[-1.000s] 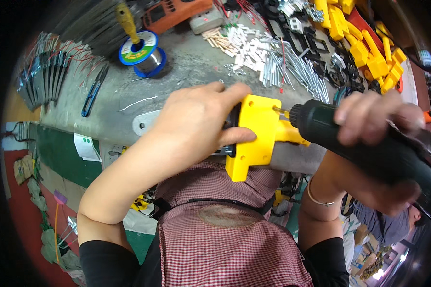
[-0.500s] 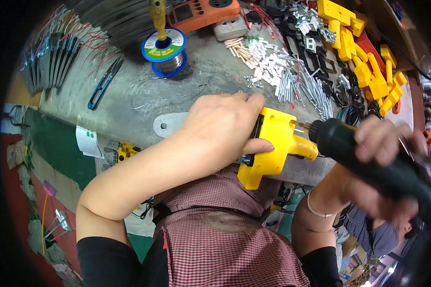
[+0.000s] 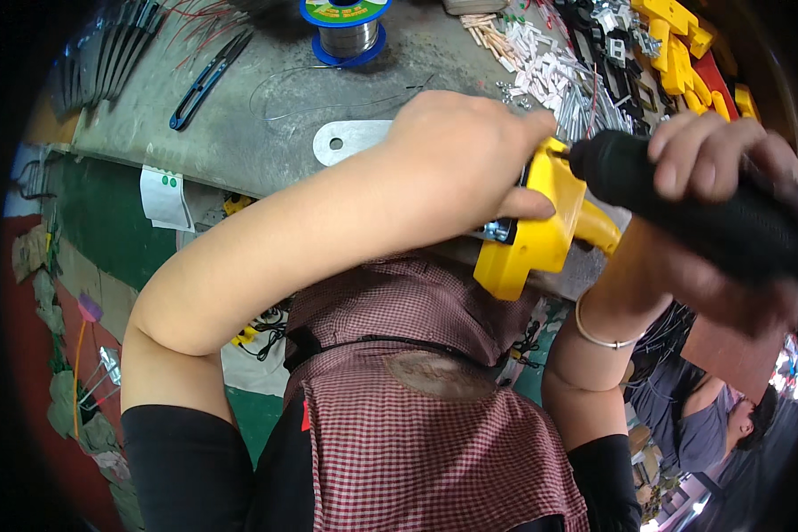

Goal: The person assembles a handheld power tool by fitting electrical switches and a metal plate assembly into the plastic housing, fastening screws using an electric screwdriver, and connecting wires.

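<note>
Head camera: nearest lies a red-and-white checked apron with a worn brown patch, flanked by two bare forearms in black sleeves, a pale bangle circling the right one. Beyond the apron, the left hand has hold of a yellow plastic tool housing, thumb and forefinger parted across its upper part: the thumb presses flat on the broad face, the forefinger reaches the top edge, and the remaining fingers are hidden behind the hand. The housing sits just right of that palm, tilted, its stubby handle pointing right and its lower end over the bench's near edge. Closed round the body of a black power screwdriver, the right hand lays its curled fingers over the upper side, while its lower part is blurred. The screwdriver's nose is at the housing's upper right corner, close to the left forefinger; whether the bit is seated in a screw cannot be told. Farther off on the grey workbench, a flat metal bar with a round hole shows beside the left forearm. Past it lie blue-handled snips, a blue-flanged spool of solder wire, a heap of white tubes and more yellow plastic parts.
</note>
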A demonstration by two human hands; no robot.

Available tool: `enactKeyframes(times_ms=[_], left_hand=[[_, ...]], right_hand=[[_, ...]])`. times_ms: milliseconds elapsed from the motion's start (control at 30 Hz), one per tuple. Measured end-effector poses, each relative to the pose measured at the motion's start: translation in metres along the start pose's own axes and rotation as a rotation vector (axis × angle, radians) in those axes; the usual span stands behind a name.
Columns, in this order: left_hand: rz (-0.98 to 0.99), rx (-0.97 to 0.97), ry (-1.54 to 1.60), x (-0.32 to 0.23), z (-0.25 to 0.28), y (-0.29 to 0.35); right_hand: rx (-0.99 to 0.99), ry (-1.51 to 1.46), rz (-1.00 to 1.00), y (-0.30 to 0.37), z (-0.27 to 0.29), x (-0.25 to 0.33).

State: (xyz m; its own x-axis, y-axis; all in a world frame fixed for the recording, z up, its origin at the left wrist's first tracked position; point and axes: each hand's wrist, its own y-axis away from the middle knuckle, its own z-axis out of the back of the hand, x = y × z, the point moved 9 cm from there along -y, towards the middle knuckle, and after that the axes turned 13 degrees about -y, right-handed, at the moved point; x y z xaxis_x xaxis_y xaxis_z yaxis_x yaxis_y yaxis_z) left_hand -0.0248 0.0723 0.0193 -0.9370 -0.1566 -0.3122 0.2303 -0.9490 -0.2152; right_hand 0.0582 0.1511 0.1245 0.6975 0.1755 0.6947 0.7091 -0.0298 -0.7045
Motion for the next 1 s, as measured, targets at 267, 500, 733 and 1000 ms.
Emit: enactKeyframes(times_ms=[267,500,733,1000], left_hand=[[0.037,0.043,-0.024,0.000,-0.005,0.001],[0.057,0.039,-0.039,0.001,-0.005,0.002],[0.049,-0.003,-0.034,-0.002,-0.003,0.006],[0.061,0.084,0.038,0.004,-0.009,0.010]], right_hand=[[-0.180,0.219,0.061,0.041,-0.033,0.062],[-0.221,0.326,0.097,0.067,-0.044,0.040],[-0.064,0.199,0.013,0.063,-0.049,0.031],[0.052,0.146,0.013,0.039,-0.066,0.043]])
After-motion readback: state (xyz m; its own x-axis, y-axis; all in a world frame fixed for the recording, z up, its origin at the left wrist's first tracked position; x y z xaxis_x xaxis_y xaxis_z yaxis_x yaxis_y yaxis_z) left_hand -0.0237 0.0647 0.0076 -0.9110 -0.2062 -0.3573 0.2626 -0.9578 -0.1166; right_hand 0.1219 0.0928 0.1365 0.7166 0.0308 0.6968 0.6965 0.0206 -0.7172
